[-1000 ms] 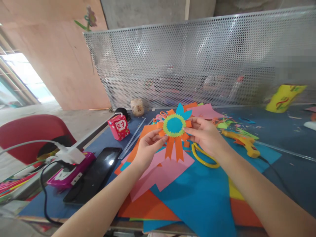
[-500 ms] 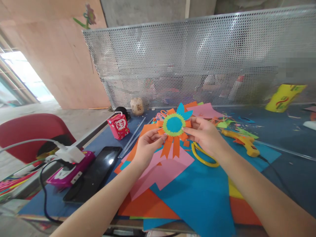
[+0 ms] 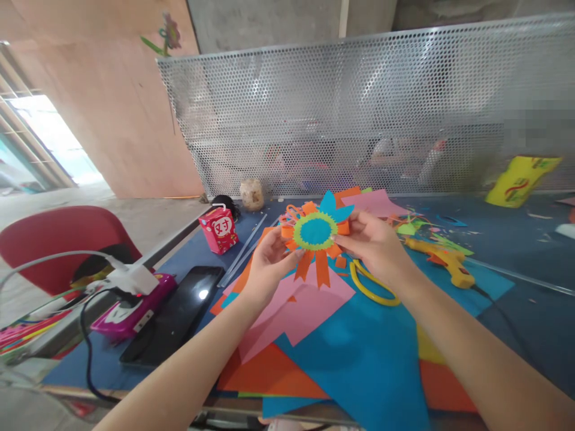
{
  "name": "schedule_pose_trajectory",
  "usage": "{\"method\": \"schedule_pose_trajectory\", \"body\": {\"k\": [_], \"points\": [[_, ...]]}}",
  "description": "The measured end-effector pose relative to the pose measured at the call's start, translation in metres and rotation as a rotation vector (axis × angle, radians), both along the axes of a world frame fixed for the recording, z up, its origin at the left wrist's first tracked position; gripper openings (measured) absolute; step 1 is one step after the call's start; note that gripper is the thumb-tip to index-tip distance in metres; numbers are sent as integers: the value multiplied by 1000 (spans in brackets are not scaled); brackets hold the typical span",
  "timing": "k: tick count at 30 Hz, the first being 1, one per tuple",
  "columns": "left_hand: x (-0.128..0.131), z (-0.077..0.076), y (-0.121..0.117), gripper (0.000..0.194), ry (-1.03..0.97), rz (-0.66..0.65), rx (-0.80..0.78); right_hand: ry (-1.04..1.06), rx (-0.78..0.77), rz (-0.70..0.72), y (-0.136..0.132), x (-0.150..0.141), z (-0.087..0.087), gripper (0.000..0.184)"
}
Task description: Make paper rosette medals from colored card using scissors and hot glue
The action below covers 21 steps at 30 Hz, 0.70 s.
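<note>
Both hands hold up a paper rosette (image 3: 315, 232) above the table: a blue disc on a jagged green ring, orange petals around it and two orange ribbon tails hanging below. My left hand (image 3: 268, 263) pinches its left edge between thumb and fingers. My right hand (image 3: 372, 242) pinches its right edge. Under the rosette lie pink (image 3: 296, 308), blue (image 3: 359, 353) and orange (image 3: 265, 371) paper sheets. Yellow-handled scissors (image 3: 371, 284) rest just below my right hand.
A yellow glue gun (image 3: 442, 257) with its cord lies to the right among paper scraps. On the left are a red drink carton (image 3: 218, 230), a black phone (image 3: 179, 311), a pink device (image 3: 132, 308) with a white plug, and a red chair (image 3: 58, 239). A perforated metal screen (image 3: 359, 108) backs the table.
The rosette has been raised slightly and turned a little, so its ribbon tails sit higher above the pink sheet. Both hands kept their hold.
</note>
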State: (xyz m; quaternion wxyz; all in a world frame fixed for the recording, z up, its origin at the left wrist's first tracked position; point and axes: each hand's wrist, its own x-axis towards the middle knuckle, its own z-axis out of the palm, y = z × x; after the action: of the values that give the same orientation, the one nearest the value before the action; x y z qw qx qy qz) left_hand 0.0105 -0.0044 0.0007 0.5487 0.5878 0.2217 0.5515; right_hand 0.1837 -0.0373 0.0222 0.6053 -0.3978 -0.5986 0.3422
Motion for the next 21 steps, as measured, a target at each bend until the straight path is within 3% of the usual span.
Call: {"method": "schedule_pose_trajectory", "body": {"k": [2,4,7,9,12,16,21], "points": [[-1,0,1,42,-35,38,14,-178,200,-124,-3,0,0,16],[-3,2,3,42,-96,91,-45,-476,501,-244,-7,1,1,12],[-5,6,7,31,-171,80,-312,-973,944,-301,-15,0,2,17],[-7,10,8,35,-170,12,-446,-1183,1123,-310,-19,-2,3,17],[-9,12,8,38,-128,-50,-419,-1325,1226,-299,-21,-4,3,15],[-8,9,4,40,-35,-106,-323,-1376,1217,-302,-20,-6,1,14],[-6,10,-1,44,-26,-120,-342,-1423,1218,-270,-16,-9,-2,12]]}}
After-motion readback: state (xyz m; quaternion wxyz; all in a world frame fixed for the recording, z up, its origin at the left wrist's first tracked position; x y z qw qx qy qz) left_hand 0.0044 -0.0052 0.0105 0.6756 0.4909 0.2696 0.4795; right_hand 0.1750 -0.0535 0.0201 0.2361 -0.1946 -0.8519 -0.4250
